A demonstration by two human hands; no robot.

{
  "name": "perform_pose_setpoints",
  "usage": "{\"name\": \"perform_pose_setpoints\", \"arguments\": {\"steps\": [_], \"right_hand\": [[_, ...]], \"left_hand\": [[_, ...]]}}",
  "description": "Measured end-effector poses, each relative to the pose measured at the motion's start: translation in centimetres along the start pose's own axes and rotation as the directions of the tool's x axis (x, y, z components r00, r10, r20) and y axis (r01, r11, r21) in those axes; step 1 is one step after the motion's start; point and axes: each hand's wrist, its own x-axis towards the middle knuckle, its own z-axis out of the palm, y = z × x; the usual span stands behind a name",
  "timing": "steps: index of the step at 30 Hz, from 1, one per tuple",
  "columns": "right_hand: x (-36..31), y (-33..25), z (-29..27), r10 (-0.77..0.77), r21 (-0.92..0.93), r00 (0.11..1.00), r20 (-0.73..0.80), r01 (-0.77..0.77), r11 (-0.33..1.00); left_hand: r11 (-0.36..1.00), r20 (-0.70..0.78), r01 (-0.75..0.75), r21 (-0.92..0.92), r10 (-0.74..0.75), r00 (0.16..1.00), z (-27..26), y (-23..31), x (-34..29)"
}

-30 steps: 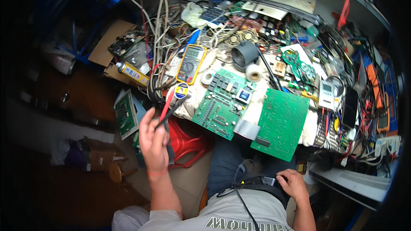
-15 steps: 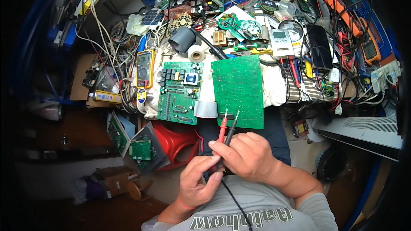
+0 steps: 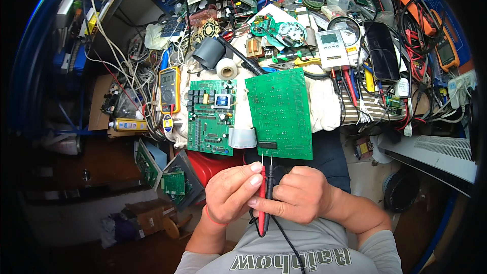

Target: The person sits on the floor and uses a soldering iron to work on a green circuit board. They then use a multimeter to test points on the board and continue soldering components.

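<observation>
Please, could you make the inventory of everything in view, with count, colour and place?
Large circuit boards: two, green, front centre
Ribbon cable: one, grey, between them
Multimeters: at least two, yellow left, orange right
Phone: one, black, right
Hollow cylinder: one, grey, behind left board
Roll: one, white, beside cylinder
Stool: one, red, below boards
Wires: uncountable, mixed colours, both sides
Test probes: two, red and black, between hands
Left hand: one, bare, pinching the red one
Right hand: one, bare, across both

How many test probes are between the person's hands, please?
2: a red probe at the left hand's fingertips, and a black probe close beside it, toward the right hand. Fingers partly cover them; no third shows.
</observation>
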Motion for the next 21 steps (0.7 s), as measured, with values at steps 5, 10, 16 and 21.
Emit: {"name": "perform_pose_setpoints", "arguments": {"steps": [5, 10, 16, 21], "right_hand": [[0.0, 1.0, 0.0, -0.054, -0.067, 0.999, 0.003, 0.054, 0.996], [0.2, 2.3, -1.7, -0.002, -0.125, 0.998, -0.056, -0.005, 0.992], [-0.2, 4.2, -4.4, 0.432, 0.193, 0.764, -0.480, -0.388, 0.901], [0.9, 6.2, -7.2, 0.618, 0.626, 0.478, -0.624, -0.167, 0.762]], "left_hand": [[0.998, 0.045, -0.022, 0.055, 0.019, 0.999, -0.4, -0.4, -0.5], [0.953, -0.221, 0.187, 0.240, -0.134, 0.966, -1.3, -2.0, -1.6], [0.920, -0.609, 0.375, -0.112, -0.362, 0.706, -2.2, -5.0, -2.0], [0.765, -0.658, 0.208, -0.610, -0.635, 0.406, -3.5, -6.7, -1.2]]}}
